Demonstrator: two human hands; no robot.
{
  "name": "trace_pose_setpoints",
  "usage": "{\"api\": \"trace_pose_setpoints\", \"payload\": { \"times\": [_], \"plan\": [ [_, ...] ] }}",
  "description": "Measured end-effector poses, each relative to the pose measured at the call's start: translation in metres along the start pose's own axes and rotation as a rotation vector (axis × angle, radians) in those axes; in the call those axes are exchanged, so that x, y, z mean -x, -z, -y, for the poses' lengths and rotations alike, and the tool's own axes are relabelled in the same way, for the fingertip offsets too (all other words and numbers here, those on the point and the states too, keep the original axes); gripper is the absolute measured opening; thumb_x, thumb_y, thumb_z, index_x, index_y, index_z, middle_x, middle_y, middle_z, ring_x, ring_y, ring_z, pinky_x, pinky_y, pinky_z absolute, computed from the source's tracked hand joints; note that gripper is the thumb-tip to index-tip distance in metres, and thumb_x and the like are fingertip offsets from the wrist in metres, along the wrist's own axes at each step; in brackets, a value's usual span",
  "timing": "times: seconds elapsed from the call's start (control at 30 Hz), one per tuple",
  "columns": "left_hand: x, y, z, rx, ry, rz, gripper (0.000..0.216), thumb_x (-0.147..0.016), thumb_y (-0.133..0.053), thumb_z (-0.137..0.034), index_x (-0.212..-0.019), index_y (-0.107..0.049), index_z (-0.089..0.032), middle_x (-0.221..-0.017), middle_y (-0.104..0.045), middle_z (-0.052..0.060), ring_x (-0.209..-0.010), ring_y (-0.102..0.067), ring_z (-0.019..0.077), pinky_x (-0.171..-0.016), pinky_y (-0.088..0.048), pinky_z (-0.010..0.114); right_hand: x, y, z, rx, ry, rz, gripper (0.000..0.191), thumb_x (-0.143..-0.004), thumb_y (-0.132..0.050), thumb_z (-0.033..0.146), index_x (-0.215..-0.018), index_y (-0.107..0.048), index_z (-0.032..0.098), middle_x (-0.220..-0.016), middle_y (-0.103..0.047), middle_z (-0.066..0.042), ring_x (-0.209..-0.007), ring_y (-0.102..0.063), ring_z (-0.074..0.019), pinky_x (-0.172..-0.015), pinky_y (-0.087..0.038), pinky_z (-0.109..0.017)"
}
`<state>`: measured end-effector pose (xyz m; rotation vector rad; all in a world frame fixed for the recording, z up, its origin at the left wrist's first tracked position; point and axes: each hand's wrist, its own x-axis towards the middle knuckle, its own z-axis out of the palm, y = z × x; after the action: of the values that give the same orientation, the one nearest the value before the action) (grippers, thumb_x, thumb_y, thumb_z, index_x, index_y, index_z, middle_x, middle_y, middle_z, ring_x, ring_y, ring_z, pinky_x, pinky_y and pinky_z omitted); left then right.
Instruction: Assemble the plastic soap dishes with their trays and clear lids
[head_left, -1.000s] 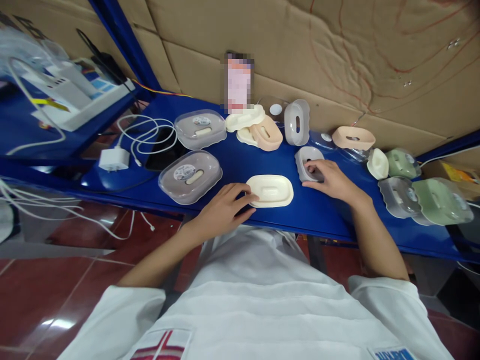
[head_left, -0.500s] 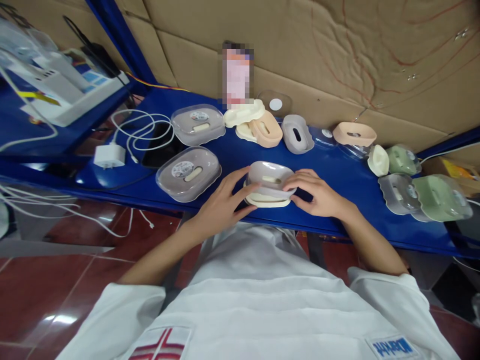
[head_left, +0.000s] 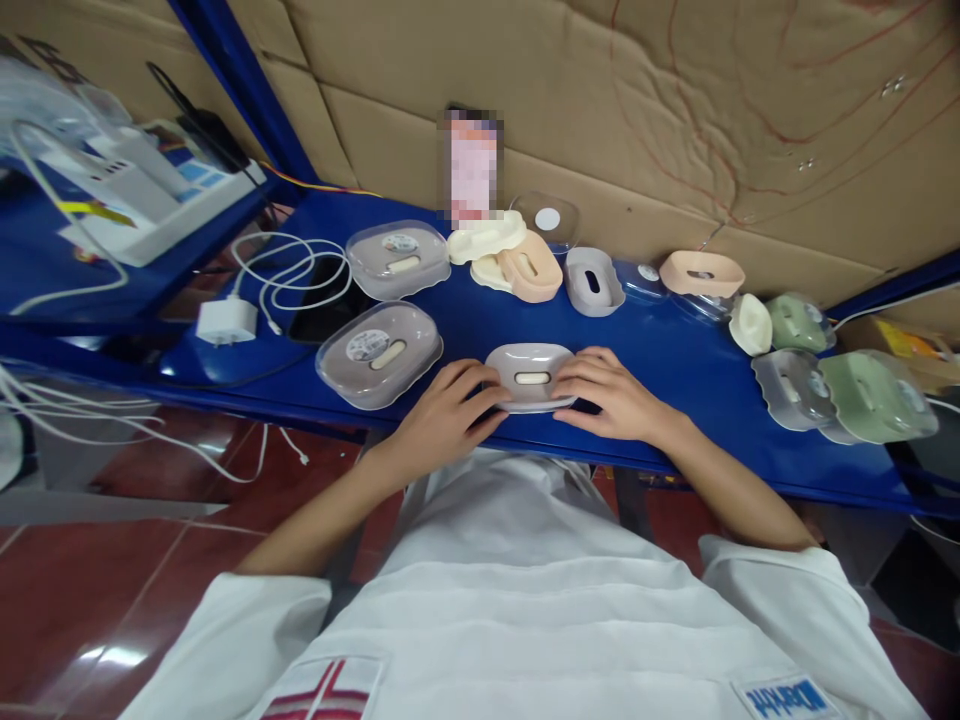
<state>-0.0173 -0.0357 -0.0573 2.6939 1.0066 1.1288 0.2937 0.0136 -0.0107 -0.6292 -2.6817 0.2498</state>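
Observation:
A grey soap dish lies near the front edge of the blue table, its cream insert showing through the centre slot. My left hand grips its left end, fingers curled over the rim and thumb low in front. On the right end, the fingers of my right hand press over the rim, with the thumb beneath. Left of my hands is a lidded grey soap dish, and another lidded grey dish sits behind it. A peach tray and a cream piece lie beyond my hands.
Farther back are a grey tray, a peach tray and a clear lid. Lidded green dishes stand at the right. A white charger with coiled cable lies left. A phone leans on the cardboard.
The grey dish has come down from its tilt above the cream base and now lies level over it. Both hands have lowered with it, still at its two ends.

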Motion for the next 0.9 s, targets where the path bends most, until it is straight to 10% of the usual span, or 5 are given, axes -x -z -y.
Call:
{"api": "trace_pose_setpoints", "payload": {
  "times": [0.23,0.53,0.7,0.9],
  "plan": [
    [0.0,0.001,-0.002,-0.004,0.007,0.004,0.017,-0.102,-0.07,-0.018,-0.119,-0.069,-0.02,-0.124,-0.068,0.012,-0.122,-0.062,0.0289,-0.106,-0.058,0.048,0.006,0.007,-0.055,0.165,-0.392,-0.107,0.064,-0.112,-0.046,0.053,-0.169,-0.041,0.025,-0.172,-0.048,-0.016,-0.163,-0.04,-0.0372,-0.13,-0.029,-0.062],
    [0.0,0.002,-0.004,0.0,0.037,0.011,0.014,-0.103,-0.069,-0.019,-0.117,-0.068,-0.019,-0.142,-0.064,0.016,-0.131,-0.062,0.0311,-0.112,-0.055,0.052,0.005,0.008,-0.074,0.43,-0.649,-0.281,0.046,-0.113,-0.043,0.051,-0.135,-0.069,0.021,-0.123,-0.08,-0.015,-0.121,-0.071,-0.0359,-0.115,-0.041,-0.058],
    [-0.002,0.004,-0.007,0.02,0.058,0.03,0.014,-0.103,-0.069,-0.018,-0.117,-0.068,-0.02,-0.15,-0.062,0.017,-0.142,-0.059,0.0325,-0.117,-0.053,0.052,-0.043,0.034,-0.11,0.479,-0.61,-0.408,0.041,-0.11,-0.045,0.041,-0.136,-0.067,0.018,-0.132,-0.074,-0.017,-0.128,-0.066,-0.0365,-0.113,-0.046,-0.057],
    [-0.001,0.005,-0.006,0.054,0.082,0.052,0.015,-0.103,-0.068,-0.018,-0.118,-0.068,-0.021,-0.15,-0.062,0.015,-0.141,-0.061,0.0309,-0.117,-0.054,0.052,-0.126,0.036,-0.161,0.408,-0.506,-0.156,0.056,-0.103,-0.055,0.025,-0.159,-0.048,0.02,-0.166,-0.054,-0.014,-0.151,-0.048,-0.0358,-0.125,-0.038,-0.063]
  ]
}}
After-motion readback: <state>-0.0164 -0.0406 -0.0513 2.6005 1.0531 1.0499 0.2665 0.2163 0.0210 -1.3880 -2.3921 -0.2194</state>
